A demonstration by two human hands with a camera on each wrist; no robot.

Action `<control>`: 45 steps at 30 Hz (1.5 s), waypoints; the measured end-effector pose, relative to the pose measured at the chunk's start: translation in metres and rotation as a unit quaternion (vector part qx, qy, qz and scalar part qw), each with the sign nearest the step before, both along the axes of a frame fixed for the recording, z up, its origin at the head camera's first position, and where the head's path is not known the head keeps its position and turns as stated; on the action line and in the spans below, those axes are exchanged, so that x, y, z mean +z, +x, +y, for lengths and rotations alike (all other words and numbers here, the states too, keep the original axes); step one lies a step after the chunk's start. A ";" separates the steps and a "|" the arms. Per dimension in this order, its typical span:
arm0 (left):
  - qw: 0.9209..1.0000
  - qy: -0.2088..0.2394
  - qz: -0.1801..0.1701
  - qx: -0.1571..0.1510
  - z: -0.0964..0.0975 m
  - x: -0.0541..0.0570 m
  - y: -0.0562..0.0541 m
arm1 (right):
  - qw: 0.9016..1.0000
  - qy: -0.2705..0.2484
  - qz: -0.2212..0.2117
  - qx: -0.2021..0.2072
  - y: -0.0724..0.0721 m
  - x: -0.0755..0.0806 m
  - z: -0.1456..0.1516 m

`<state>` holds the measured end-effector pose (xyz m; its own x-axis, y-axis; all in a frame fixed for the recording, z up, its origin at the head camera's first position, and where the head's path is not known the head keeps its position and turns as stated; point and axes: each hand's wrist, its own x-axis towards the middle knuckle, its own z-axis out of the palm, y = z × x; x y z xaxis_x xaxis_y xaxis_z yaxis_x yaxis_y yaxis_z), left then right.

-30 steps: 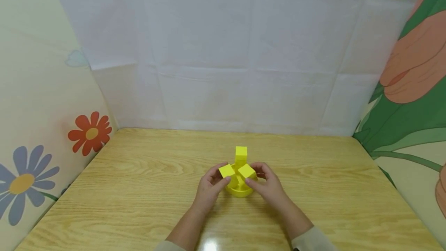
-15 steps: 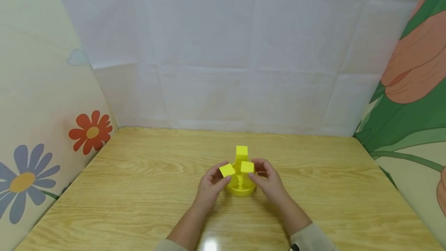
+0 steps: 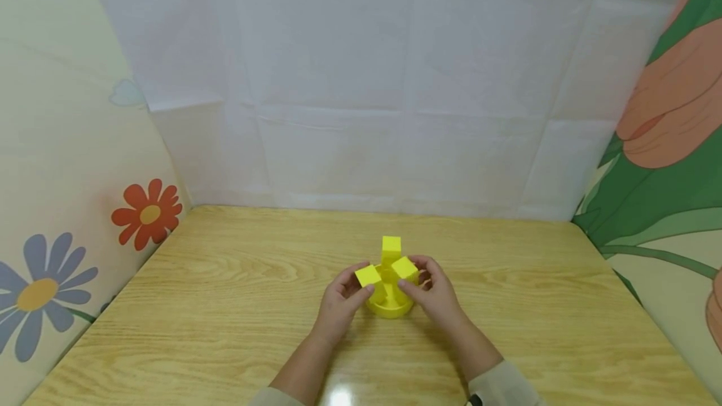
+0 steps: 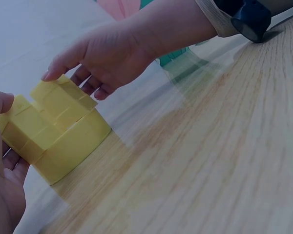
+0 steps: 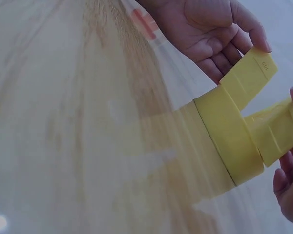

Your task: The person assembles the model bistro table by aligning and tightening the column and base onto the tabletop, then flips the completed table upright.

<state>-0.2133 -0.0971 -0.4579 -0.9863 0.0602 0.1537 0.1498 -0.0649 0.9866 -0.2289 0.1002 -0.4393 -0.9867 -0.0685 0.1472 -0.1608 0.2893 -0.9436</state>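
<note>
A round yellow base (image 3: 390, 312) stands on the table, and three yellow blocks rise from it. My left hand (image 3: 338, 309) pinches the left block (image 3: 369, 276) between thumb and fingers. The right block (image 3: 405, 269) is pinched the same way by my right hand (image 3: 439, 298), and its top sits at an angle. Untouched at the back is the rear block (image 3: 392, 247). Seen low in the left wrist view, the base wall (image 4: 75, 151) rests on the tabletop. Small raised marks show on one block (image 5: 251, 75) in the right wrist view.
The wood-grain table (image 3: 225, 281) surrounds the base. A white sheet (image 3: 361, 93) hangs behind the table's back edge. Flower-printed walls (image 3: 51, 161) flank the left side, with a leafy print (image 3: 671, 180) on the right.
The right block has turned between my right thumb and fingers, first squared up, then angled again and slightly further right. My right hand shifted slightly with it. My left hand stays nearly still.
</note>
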 end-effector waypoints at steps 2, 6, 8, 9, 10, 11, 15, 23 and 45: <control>1.000 0.003 -0.001 -0.001 0.000 0.000 0.000 | 1.000 0.003 -0.005 -0.002 -0.001 0.001 -0.001; 1.000 0.009 -0.002 -0.002 0.000 0.001 0.000 | 1.000 -0.001 -0.016 -0.004 -0.002 0.001 -0.002; 1.000 0.008 -0.003 -0.001 0.000 0.002 0.000 | 1.000 -0.006 -0.021 -0.002 -0.003 0.001 -0.002; 1.000 0.007 -0.004 0.000 0.000 0.002 0.000 | 1.000 -0.009 -0.024 0.000 -0.003 0.001 -0.002; 1.000 0.005 -0.005 0.000 0.000 0.002 0.001 | 0.999 -0.014 -0.028 0.003 -0.004 0.001 -0.002; 1.000 0.002 -0.005 0.001 0.000 0.002 0.001 | 0.999 -0.020 -0.031 0.007 -0.004 0.001 -0.003; 1.000 -0.002 -0.007 0.003 0.000 0.003 0.001 | 0.998 -0.043 -0.035 0.019 -0.005 -0.001 -0.003; 1.000 0.001 -0.008 0.000 0.001 0.002 0.001 | 0.997 -0.066 -0.042 -0.004 -0.005 -0.004 0.002; 1.000 -0.012 -0.005 0.006 0.001 0.002 0.000 | 0.996 -0.064 -0.069 0.001 0.004 -0.001 0.012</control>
<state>-0.2131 -0.0960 -0.4563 -0.9885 0.0521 0.1417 0.1397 -0.0398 0.9894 -0.2250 0.1126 -0.4408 -0.9980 -0.0601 0.0172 -0.0269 0.1644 -0.9860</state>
